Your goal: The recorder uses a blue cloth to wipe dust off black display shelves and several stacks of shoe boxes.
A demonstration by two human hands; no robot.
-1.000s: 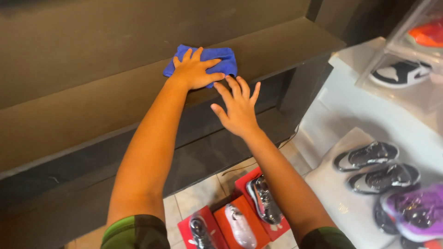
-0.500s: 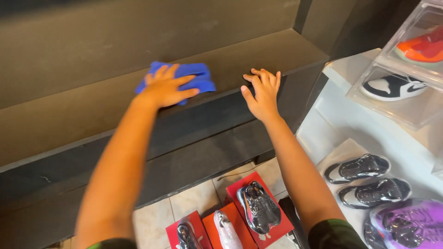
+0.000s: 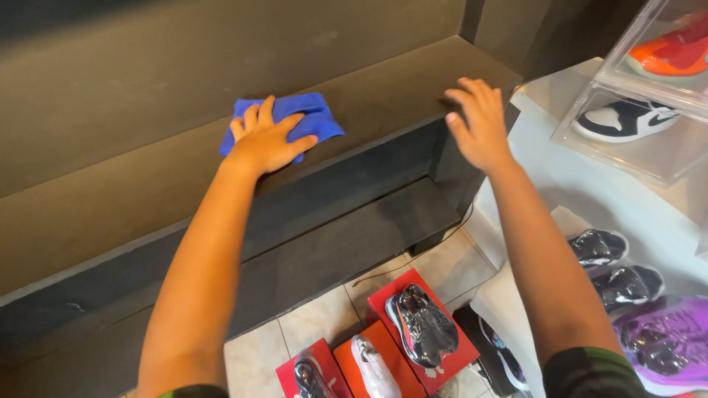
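My left hand (image 3: 267,138) lies flat on a folded blue cloth (image 3: 310,116), pressing it onto the top of a dark shelf (image 3: 133,199). The cloth sticks out past the fingers on the right and far side. My right hand (image 3: 478,124) rests with fingers spread on the shelf's right end, near its front corner, holding nothing. Both forearms reach up from the bottom of the view.
Below the shelf is a lower dark ledge (image 3: 346,250). Red shoe boxes (image 3: 383,346) with wrapped shoes stand on the tiled floor. At right, a white stand (image 3: 590,184) carries clear boxes (image 3: 649,81) with shoes, dark wrapped shoes (image 3: 612,265) and a purple shoe (image 3: 664,339).
My left hand has slid the blue cloth leftward along the shelf. My right hand rose from mid-air to the shelf's edge, then shifted right to its end.
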